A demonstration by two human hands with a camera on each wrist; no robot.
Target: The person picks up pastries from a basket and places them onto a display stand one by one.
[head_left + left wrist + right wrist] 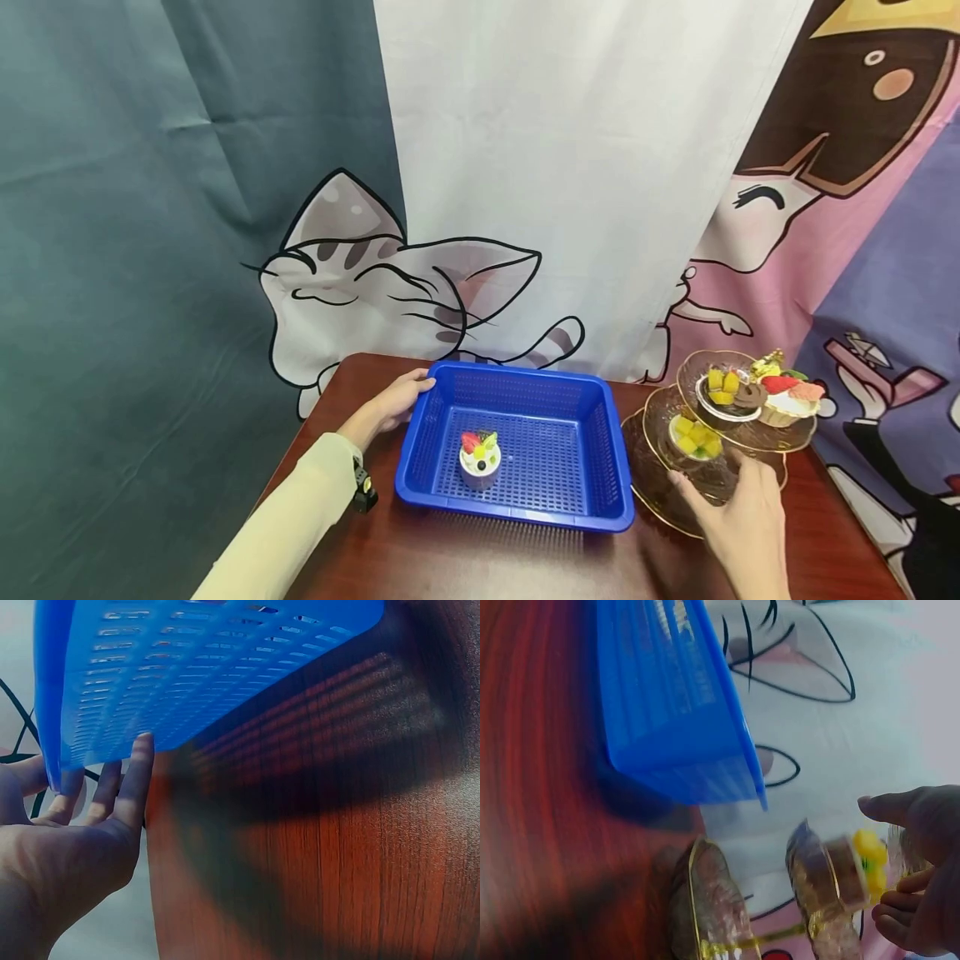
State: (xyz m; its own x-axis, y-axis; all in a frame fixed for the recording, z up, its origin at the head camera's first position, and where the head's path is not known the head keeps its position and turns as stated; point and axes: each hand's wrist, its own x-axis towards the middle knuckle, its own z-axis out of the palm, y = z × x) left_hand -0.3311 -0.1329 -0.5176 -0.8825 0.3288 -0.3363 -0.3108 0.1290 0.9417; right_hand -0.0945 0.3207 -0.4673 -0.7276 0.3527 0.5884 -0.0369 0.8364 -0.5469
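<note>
My left hand (397, 402) grips the far left corner of a blue plastic basket (517, 372), thumb over the rim and fingers against the outer wall (157, 690). Inside the basket, towards its left, stands a small dessert cup (480, 473) topped with white cream and fruit. On the right, my right hand (742, 521) hovers by a glass tiered stand (651, 487), thumb and fingers apart. Nearest to it is a cup of yellow fruit cubes (847, 874) on the middle tier. No contact between that cup and my fingers shows.
The top tier bears a dessert cup (723, 396) with yellow cubes and chocolate cream, and a strawberry-topped tart (787, 402). Basket and stand share a reddish-brown wooden table (465, 558). A cartoon-printed curtain (525, 167) hangs right behind it.
</note>
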